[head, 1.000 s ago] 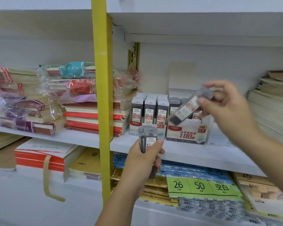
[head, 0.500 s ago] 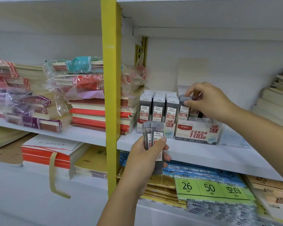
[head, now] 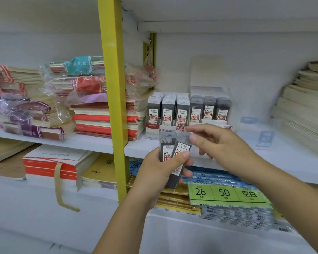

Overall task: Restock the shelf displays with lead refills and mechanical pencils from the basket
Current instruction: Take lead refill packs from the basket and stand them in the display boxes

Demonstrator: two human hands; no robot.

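Room: I see bare shelf [head: 292, 156] right of the display boxes [head: 151, 133].
Left hand [head: 160, 174]: grips two refill cases [head: 166, 146] at the shelf's front edge.
Right hand [head: 223, 150]: pinches one case's top.

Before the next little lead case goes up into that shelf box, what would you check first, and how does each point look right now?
1. Left hand grips the two 0.7 refill cases: ok.
2. Right hand pinches the top of the right-hand case, ready to draw it out: ok.
3. Size matches: the held cases read 0.7, as do those standing in the 0.7 display box: ok.
4. Free slot in that box behind its front row of three: cannot tell.
5. Nothing stands between the hands and the box: ok.
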